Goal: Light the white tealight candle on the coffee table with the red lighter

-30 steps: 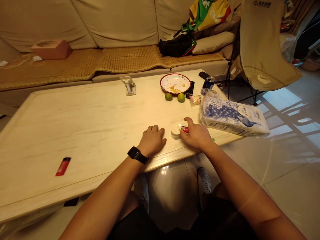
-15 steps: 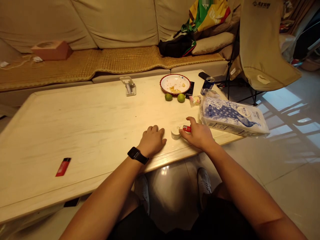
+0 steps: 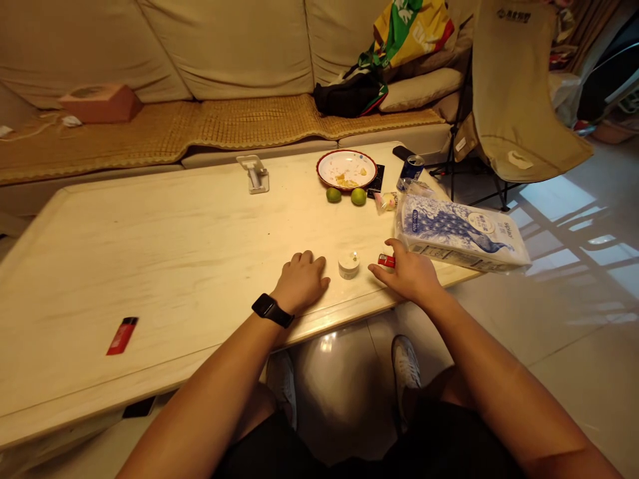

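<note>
A small round white candle [image 3: 349, 267] stands on the pale table [image 3: 210, 259] between my two hands, with a tiny bright spot at its wick. My right hand [image 3: 410, 271], just right of the candle and apart from it, grips a red lighter [image 3: 387, 261] whose metal end points toward the candle. No flame shows at that lighter. On the candle's left, my left hand [image 3: 302, 279] rests on the tabletop with fingers spread and nothing in it; a black watch [image 3: 272, 309] is on that wrist. Far to the left lies a second red lighter [image 3: 122, 336] with a black top.
A wrapped tissue pack [image 3: 462, 229] overhangs the table's right edge. Behind are a red-rimmed plate [image 3: 347, 167] with scraps, two green limes [image 3: 358, 196], a blue can [image 3: 410, 171] and a folding stand [image 3: 255, 174]. A sofa [image 3: 249, 120] and camp chair [image 3: 519, 100] stand beyond.
My right hand has drawn back to the right from the candle with the lighter in it. The lighter's flame, seen a second ago, is gone. My left hand stays in place.
</note>
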### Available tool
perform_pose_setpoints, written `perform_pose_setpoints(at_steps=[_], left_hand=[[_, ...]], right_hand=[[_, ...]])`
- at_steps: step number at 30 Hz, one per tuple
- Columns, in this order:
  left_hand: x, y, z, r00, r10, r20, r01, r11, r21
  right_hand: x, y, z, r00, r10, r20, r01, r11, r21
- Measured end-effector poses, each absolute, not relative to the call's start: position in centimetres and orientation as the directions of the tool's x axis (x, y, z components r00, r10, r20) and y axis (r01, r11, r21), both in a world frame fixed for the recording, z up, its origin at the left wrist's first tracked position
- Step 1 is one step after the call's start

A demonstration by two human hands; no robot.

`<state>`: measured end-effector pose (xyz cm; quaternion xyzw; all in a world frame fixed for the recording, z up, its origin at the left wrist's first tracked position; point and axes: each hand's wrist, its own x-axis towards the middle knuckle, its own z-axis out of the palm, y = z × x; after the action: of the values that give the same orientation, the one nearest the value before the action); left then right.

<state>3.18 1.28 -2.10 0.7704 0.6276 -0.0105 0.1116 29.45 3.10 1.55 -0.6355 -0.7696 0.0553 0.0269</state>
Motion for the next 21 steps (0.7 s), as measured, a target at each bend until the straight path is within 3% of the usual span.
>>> perform_pose_setpoints(at_steps=[21], left_hand=[[3.1,1.5,-2.3,0.225,0.964,-0.141,0.967,-0.202,0.156]], right_hand=[[30.8,2.3,1.3,-0.179,0.983,-0.034,0.975,0.172,-0.143]])
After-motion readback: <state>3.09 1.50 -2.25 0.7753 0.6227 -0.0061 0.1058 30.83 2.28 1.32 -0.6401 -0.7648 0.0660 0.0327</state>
